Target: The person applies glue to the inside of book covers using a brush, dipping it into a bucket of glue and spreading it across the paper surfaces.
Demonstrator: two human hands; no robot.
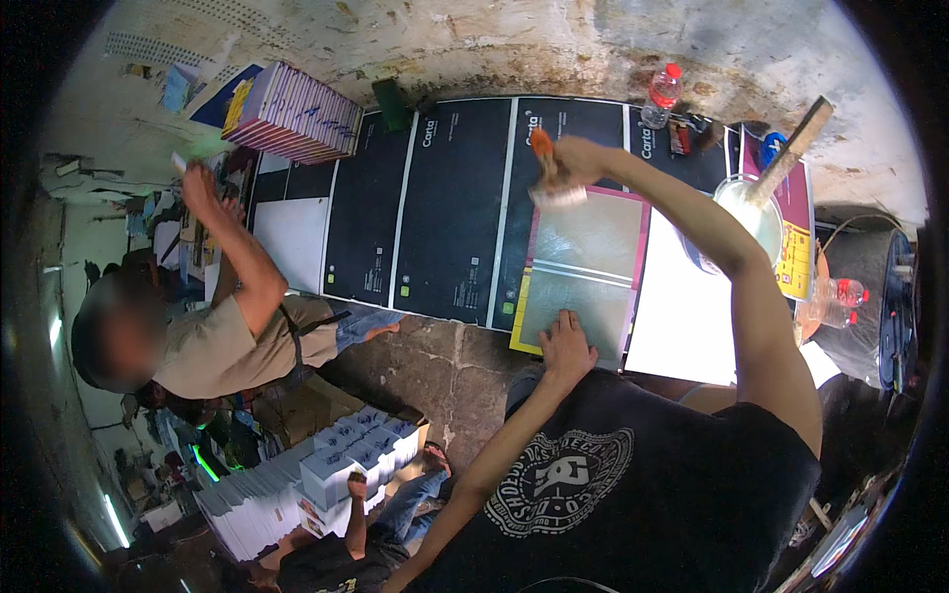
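Observation:
A wide brush (560, 195) with an orange handle and pale bristles is gripped in my right hand (576, 163). Its bristles are over the far left corner of a book cover sheet (583, 242), blurred a little. This sheet has two grey boards with narrow strips between them and a purple and yellow margin. On the near board (576, 308), close to the table edge, my left hand (567, 346) lies with fingers spread. A pot of whitish paste (749, 212) stands to the right, with a wooden stick (791, 153) leaning out of it.
Dark printed sheets (445, 212) cover the table. White sheets (682, 311) lie right of the cover. A stack of books (297, 114) stands far left, near a co-worker (217, 336). A bottle (662, 97) stands by the wall. Paper stacks (341, 460) and another person (356, 534) are below left.

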